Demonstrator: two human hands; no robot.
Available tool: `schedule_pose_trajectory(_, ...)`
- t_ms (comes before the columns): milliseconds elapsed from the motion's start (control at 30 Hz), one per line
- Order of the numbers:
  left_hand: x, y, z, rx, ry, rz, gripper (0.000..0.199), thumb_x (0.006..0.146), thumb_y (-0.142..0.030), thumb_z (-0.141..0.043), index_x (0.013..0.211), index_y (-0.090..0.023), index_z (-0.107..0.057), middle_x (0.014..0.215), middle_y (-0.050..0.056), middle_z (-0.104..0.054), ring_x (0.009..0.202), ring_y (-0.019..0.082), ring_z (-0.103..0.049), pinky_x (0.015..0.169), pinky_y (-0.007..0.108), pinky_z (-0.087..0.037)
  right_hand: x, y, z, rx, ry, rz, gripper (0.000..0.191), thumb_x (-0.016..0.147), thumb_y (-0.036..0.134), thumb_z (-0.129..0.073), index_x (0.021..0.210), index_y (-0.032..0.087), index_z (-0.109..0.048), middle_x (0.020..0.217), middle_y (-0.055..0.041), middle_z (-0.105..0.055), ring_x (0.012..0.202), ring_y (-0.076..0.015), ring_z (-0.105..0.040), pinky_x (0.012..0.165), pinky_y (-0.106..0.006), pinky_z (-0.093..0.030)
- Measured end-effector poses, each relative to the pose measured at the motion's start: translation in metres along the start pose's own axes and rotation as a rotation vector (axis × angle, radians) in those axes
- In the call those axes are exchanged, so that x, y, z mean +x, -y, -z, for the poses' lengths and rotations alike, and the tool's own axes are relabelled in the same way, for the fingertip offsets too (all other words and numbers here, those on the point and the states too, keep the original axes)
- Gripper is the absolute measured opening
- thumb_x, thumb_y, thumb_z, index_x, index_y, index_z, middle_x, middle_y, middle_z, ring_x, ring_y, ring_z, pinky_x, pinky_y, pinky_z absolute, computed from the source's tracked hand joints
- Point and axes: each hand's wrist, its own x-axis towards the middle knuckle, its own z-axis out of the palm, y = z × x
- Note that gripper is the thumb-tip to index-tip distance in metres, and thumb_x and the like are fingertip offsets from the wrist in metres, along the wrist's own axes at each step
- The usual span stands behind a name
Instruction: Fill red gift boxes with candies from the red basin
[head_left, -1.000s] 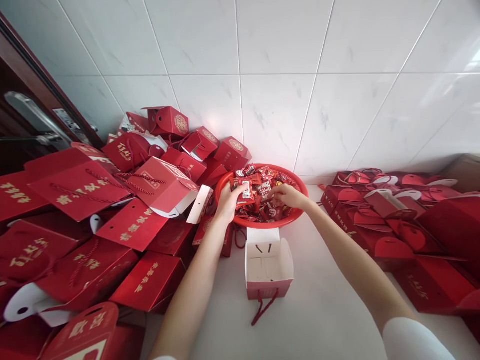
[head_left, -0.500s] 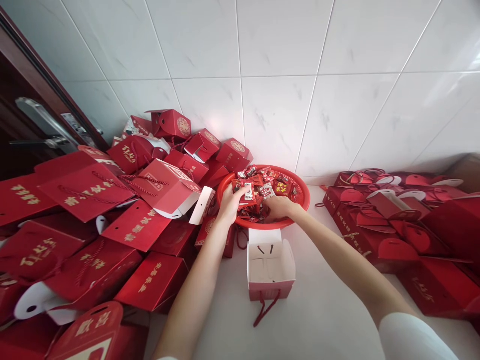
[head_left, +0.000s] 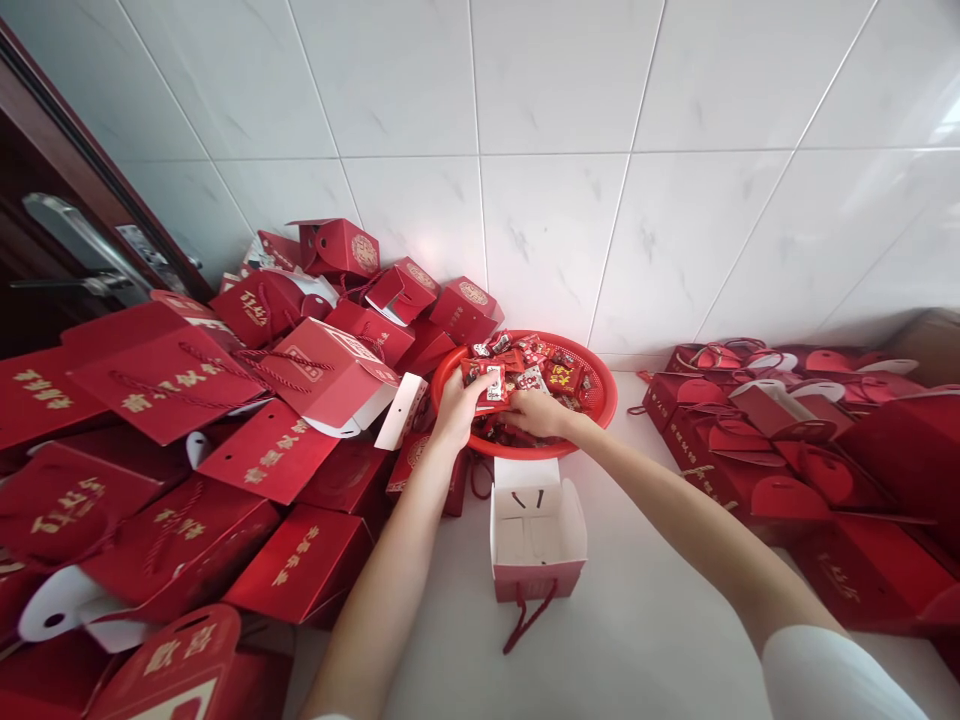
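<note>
A round red plastic basket [head_left: 600, 375] stands by the wall, filled with wrapped candies [head_left: 561, 377] in red, white and brown. At its left side my left hand [head_left: 455, 410] is closed around several red-and-white candy packets [head_left: 491, 384], thumb on top. My right hand [head_left: 538, 414] reaches into the basket just right of the left hand, its fingers down among the candies and partly hidden; what they grip cannot be made out. Directly in front of the basket sits an open red gift box [head_left: 538, 582] with a white, bare inside and a dark red cord handle hanging forward.
Folded red gift boxes [head_left: 285, 450] lie in a large heap on the left. More red boxes [head_left: 750, 470] are packed in rows on the right. A white tiled wall [head_left: 555, 250] rises behind, and a door handle [head_left: 86, 240] is at the far left.
My right hand has moved left through the candies, closer to my left hand. The left hand keeps its hold on the packets. The view has shifted slightly.
</note>
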Motion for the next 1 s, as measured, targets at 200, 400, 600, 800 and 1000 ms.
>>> schedule_pose_trajectory(200, -0.001, -0.002, -0.001, -0.029, -0.014, -0.021, 0.046, 0.054, -0.036, -0.087, 0.092, -0.017, -0.071, 0.085, 0.005, -0.077, 0.092, 0.028, -0.074, 0.089, 0.041, -0.056, 0.005, -0.016, 0.001, 0.136, -0.161, -0.128, 0.032, 0.093, 0.026, -0.054, 0.062, 0.018, -0.058, 0.064, -0.0041, -0.06, 0.065, -0.0161, -0.055, 0.06, -0.026, -0.033)
schedule_pose_trajectory(400, -0.002, -0.003, 0.0, -0.037, -0.048, -0.004, 0.041, 0.055, -0.036, -0.085, 0.089, -0.018, -0.071, 0.084, 0.004, -0.076, 0.088, 0.027, -0.074, 0.084, 0.039, -0.057, 0.001, -0.03, 0.006, 0.389, -0.346, -0.168, 0.046, 0.083, 0.043, -0.063, 0.052, 0.021, -0.039, 0.049, 0.0036, -0.037, 0.054, -0.011, -0.038, 0.053, -0.026, -0.026)
schedule_pose_trajectory(600, -0.001, 0.001, 0.003, -0.032, 0.005, -0.036, 0.038, 0.058, -0.036, -0.086, 0.09, -0.019, -0.073, 0.086, 0.003, -0.077, 0.089, 0.026, -0.074, 0.087, 0.038, -0.057, -0.011, -0.026, 0.014, 0.77, -0.404, -0.143, 0.042, 0.073, 0.059, -0.065, 0.063, 0.022, -0.048, 0.051, 0.0053, -0.041, 0.048, -0.0101, -0.036, 0.047, -0.025, -0.027)
schedule_pose_trajectory(800, -0.002, 0.003, 0.004, -0.022, 0.031, -0.068, 0.042, 0.055, -0.03, -0.089, 0.092, -0.02, -0.073, 0.087, 0.003, -0.077, 0.092, 0.027, -0.073, 0.091, 0.04, -0.055, -0.024, -0.021, 0.026, 1.058, -0.381, -0.111, 0.05, 0.055, 0.052, -0.079, 0.065, 0.022, -0.041, 0.06, 0.0057, -0.047, 0.047, -0.0072, -0.04, 0.046, -0.024, -0.027)
schedule_pose_trajectory(1000, -0.005, -0.004, 0.001, -0.031, 0.022, -0.008, 0.042, 0.051, -0.03, -0.089, 0.087, -0.019, -0.072, 0.082, 0.002, -0.076, 0.089, 0.027, -0.073, 0.089, 0.04, -0.056, -0.063, 0.0, 0.049, 1.132, -0.217, 0.023, 0.035, 0.06, 0.035, -0.081, 0.072, 0.021, -0.051, 0.054, 0.0095, -0.044, 0.043, -0.0054, -0.035, 0.045, -0.023, -0.022)
